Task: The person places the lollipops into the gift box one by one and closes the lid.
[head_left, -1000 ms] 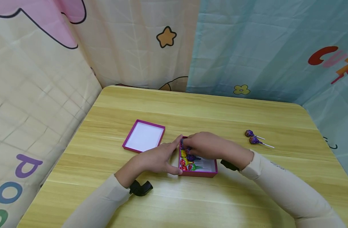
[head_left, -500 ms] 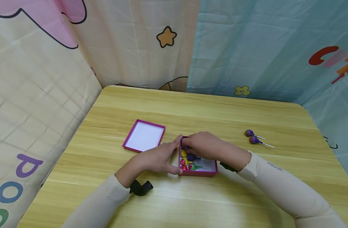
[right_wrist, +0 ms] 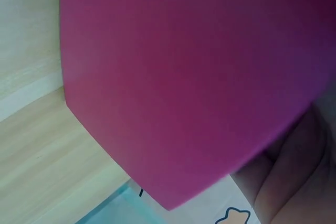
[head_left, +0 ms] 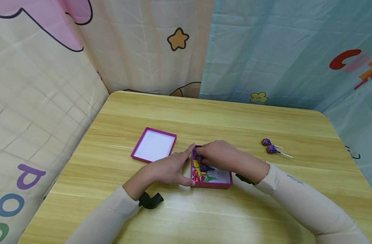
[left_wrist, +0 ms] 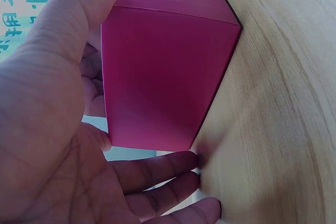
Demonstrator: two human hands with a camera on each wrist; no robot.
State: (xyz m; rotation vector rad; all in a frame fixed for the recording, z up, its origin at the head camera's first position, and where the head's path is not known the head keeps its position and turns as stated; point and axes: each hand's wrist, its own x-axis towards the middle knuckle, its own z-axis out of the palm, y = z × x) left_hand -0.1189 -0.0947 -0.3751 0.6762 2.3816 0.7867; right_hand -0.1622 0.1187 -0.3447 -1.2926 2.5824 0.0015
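Observation:
A magenta box point(head_left: 212, 185) with a white inside lies on the table, holding several wrapped lollipops in purple, yellow, red and green. My left hand point(head_left: 170, 169) spans its left wall, thumb at the near corner and index finger at the far one. In the left wrist view the other fingers reach out low beside the magenta wall. My right hand point(head_left: 220, 156) bends down into the box's far left part, its fingers curled at a purple-wrapped lollipop point(head_left: 200, 159); the fingertips are partly hidden. In the right wrist view the box wall covers most of that hand.
Left of the box lies its lid point(head_left: 154, 145), white inside up. Two purple lollipops point(head_left: 271, 149) with white sticks rest on the wooden table point(head_left: 234, 122) to the right. A printed curtain point(head_left: 161, 61) hangs behind the table.
Only slight shifts of the right hand's fingers inside the box. The left hand, box, lid and the two lollipops on the right stay in place.

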